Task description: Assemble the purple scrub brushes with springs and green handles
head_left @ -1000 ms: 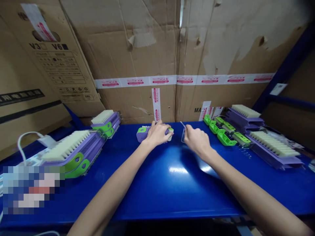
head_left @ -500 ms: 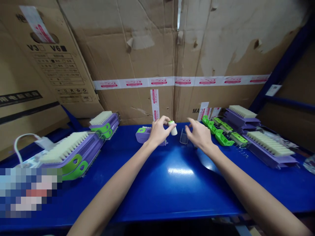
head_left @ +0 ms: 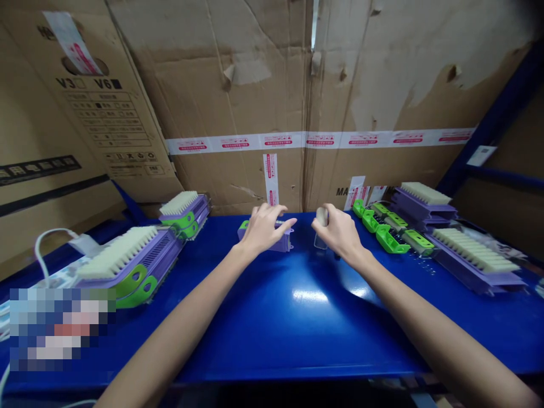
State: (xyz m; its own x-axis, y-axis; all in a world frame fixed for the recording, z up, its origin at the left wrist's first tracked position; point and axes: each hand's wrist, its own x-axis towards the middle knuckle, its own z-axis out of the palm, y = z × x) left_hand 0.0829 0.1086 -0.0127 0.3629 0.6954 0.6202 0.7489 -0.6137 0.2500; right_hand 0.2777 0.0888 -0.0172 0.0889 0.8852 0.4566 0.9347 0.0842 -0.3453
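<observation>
My left hand (head_left: 267, 228) is open, thumb and fingers apart, above a purple brush housing (head_left: 284, 243) with a green end, which it partly covers. My right hand (head_left: 339, 229) pinches a whitish, cylinder-like piece (head_left: 322, 216) between thumb and fingers; the fingers and blur hide much of it. Just under that piece stands a small clear plastic container (head_left: 319, 243), close to the fingertips. Right of this hand lie several bright green end caps (head_left: 391, 242) in a row.
Purple-and-green brush units (head_left: 147, 252) with pale bristles stand at the left, near a white power plug (head_left: 85, 243). More purple housings (head_left: 471, 260) with bristles lie at the right. Cardboard (head_left: 238, 102) walls the back of the blue table (head_left: 272, 328).
The white piece has gone from my left hand to my right hand. My left hand has opened and drawn slightly left; my right fingers have closed.
</observation>
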